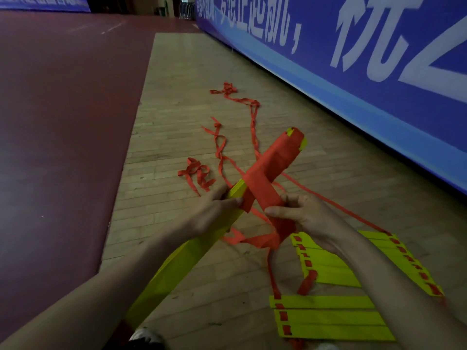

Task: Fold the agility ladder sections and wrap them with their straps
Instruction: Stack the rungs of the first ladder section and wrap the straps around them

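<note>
A folded bundle of yellow ladder rungs (177, 263) slants from the lower left up toward the centre, its upper half bound in red strap wrap (275, 157). My left hand (214, 213) grips the bundle just below the wrapping, thumb on the red edge. My right hand (303, 218) holds a wide red strap band (265, 198) that crosses over the bundle. Loose red strap (219, 147) trails across the wooden floor beyond the bundle. More yellow rungs (328, 319) threaded on red strap lie flat at the lower right.
A blue banner wall (353, 59) with white lettering runs along the right. The wooden floor strip (177, 84) borders dark red flooring (63, 122) on the left. A white shoe (144, 334) shows at the bottom edge.
</note>
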`<state>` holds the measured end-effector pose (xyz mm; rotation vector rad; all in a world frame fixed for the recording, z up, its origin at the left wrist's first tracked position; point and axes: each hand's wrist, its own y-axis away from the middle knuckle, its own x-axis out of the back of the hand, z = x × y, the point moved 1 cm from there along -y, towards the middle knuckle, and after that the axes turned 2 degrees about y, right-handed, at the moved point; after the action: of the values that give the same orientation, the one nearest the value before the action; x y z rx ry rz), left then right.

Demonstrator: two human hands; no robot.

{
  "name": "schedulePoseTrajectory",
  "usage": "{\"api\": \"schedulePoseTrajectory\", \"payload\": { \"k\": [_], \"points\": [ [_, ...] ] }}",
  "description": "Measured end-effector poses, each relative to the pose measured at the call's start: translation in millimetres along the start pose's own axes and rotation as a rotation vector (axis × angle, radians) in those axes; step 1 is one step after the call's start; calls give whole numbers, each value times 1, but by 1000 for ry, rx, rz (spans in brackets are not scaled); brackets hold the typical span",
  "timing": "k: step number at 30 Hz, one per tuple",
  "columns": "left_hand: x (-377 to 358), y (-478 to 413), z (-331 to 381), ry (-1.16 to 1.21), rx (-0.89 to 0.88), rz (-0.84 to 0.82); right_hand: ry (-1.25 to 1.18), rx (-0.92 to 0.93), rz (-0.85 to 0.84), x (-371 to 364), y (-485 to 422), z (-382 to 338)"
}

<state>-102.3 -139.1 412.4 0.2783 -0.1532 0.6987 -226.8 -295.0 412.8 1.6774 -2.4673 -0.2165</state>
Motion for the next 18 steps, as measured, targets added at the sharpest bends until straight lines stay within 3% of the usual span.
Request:
{"api": "schedulePoseTrajectory", "payload": {
  "k": [7, 12, 15, 18],
  "points": [
    [6, -1, 5, 254, -39, -11, -12, 140, 1, -4, 2, -5],
    [11, 0, 10, 358, -59, -34, 73, 260, 149, -11, 8, -11],
    [14, 6, 17, 377, -70, -164, -33, 323, 189, -15, 10, -15],
    [12, 12, 20, 406, 6, -400, -53, 346, 175, -19, 13, -20]
  ]
}}
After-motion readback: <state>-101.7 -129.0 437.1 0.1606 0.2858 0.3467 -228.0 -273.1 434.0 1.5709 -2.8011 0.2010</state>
